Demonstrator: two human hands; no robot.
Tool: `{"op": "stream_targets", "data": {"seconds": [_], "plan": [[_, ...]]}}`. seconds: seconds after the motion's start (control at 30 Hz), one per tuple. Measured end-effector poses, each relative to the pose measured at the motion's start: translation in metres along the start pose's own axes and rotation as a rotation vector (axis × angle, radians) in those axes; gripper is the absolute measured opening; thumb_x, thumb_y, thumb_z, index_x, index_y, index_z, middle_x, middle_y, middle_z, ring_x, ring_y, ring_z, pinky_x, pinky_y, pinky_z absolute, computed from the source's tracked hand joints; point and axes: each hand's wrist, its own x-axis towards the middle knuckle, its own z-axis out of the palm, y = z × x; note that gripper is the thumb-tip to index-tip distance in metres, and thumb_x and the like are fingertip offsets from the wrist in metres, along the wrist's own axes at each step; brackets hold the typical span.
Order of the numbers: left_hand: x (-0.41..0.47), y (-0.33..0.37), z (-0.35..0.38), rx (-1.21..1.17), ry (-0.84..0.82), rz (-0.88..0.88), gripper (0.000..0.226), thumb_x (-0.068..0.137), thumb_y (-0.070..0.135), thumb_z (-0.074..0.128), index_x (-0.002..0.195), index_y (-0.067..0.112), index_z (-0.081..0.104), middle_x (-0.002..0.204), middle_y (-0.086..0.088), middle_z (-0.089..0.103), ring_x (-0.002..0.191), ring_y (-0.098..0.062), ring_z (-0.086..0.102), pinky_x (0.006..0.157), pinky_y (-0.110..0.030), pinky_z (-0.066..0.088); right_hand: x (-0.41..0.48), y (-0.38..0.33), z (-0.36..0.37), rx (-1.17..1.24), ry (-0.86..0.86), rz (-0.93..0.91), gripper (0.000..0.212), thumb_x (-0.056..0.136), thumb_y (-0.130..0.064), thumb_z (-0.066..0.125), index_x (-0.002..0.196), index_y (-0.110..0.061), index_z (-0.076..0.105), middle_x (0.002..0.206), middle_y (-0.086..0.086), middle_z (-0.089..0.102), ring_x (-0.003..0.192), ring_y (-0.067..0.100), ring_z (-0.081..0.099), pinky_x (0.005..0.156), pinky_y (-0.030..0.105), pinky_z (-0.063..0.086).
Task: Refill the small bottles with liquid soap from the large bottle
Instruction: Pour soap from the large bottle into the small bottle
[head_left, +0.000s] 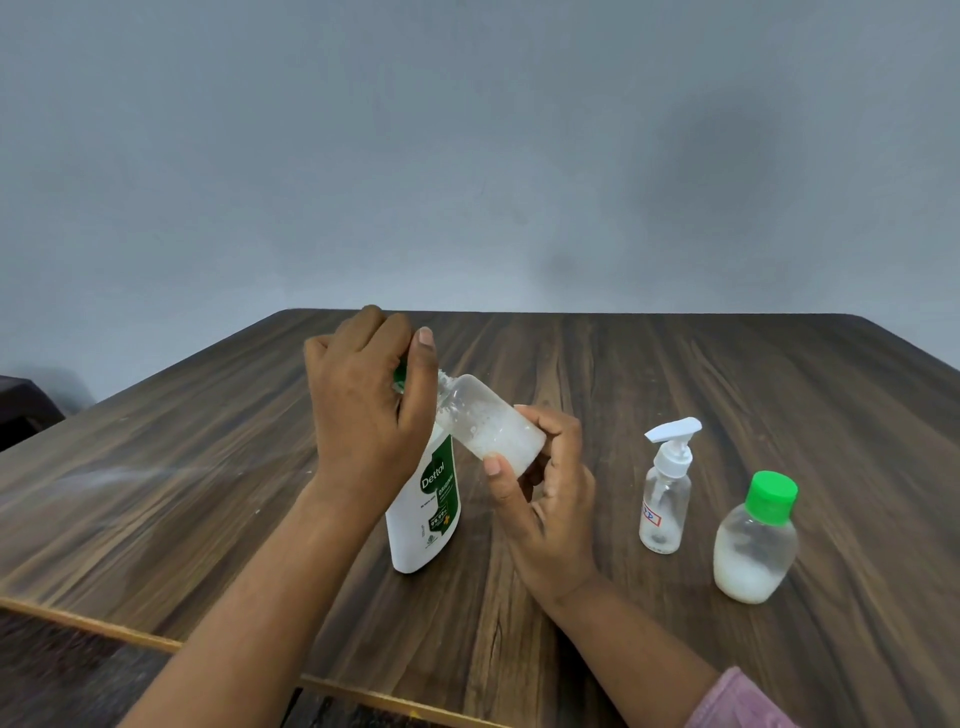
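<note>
Holding the small bottle (493, 426) with its mouth tight against the top of the large bottle (428, 512), and dispensing slowly, should stop soap spilling. The left hand (363, 400) is curled round that top, the large bottle standing on the table (675, 374); the right hand (550, 499) grips the tilted small bottle by its base.

Your light is soft, even and rather dim, with no hard glare. A broad faint shadow lies on the grey wall (727, 156) at upper right, while shadows on the table (675, 364) are barely there. A pale sheen streaks the wood at your left. The wide lens bows the table's edges. Your left hand (363, 410) looks slightly soft, and the near left corner smears. The label on the large bottle (415, 540) reads clearly, and small highlights glint on the small bottle (493, 421) that your right hand (550, 509) holds.
</note>
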Motion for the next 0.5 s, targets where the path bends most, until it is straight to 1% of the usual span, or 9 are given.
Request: {"op": "stream_targets", "data": {"seconds": [0.07, 0.2, 0.33, 0.5], "plan": [[0.001, 0.000, 0.001, 0.002, 0.000, -0.003, 0.029, 0.092, 0.021, 0.039, 0.064, 0.021, 0.034, 0.062, 0.008, 0.035, 0.059, -0.008, 0.029, 0.065, -0.027, 0.019, 0.000, 0.000, 0.000, 0.004, -0.004, 0.003, 0.040, 0.090, -0.052, 0.050, 0.116, -0.022, 0.043, 0.097, -0.022, 0.051, 0.081, 0.003, 0.059, 0.058, 0.008, 0.042], [-0.007, -0.003, 0.003, -0.031, 0.035, -0.012, 0.028, 0.091, 0.020, 0.040, 0.064, 0.020, 0.032, 0.062, 0.011, 0.031, 0.059, -0.008, 0.028, 0.064, -0.029, 0.021, -0.001, 0.001, 0.000, 0.007, -0.014, -0.009, 0.041, 0.091, -0.050, 0.050, 0.115, -0.018, 0.043, 0.096, -0.022, 0.051, 0.079, 0.000, 0.058, 0.058, 0.005, 0.041], [-0.008, -0.003, 0.004, -0.044, 0.045, -0.033, 0.027, 0.090, 0.020, 0.040, 0.064, 0.021, 0.031, 0.062, 0.019, 0.026, 0.059, -0.008, 0.026, 0.065, -0.028, 0.022, -0.001, 0.002, 0.000, 0.009, -0.015, -0.015, 0.042, 0.091, -0.049, 0.050, 0.114, -0.015, 0.043, 0.091, -0.013, 0.053, 0.074, 0.001, 0.058, 0.057, 0.007, 0.041], [-0.011, -0.001, 0.004, -0.023, 0.065, -0.048, 0.027, 0.090, 0.021, 0.040, 0.064, 0.020, 0.033, 0.063, 0.008, 0.034, 0.063, -0.008, 0.030, 0.067, -0.029, 0.021, -0.001, 0.002, 0.001, 0.002, -0.005, -0.013, 0.040, 0.091, -0.051, 0.049, 0.115, -0.020, 0.043, 0.093, -0.018, 0.053, 0.074, 0.004, 0.058, 0.054, 0.011, 0.043]]}}
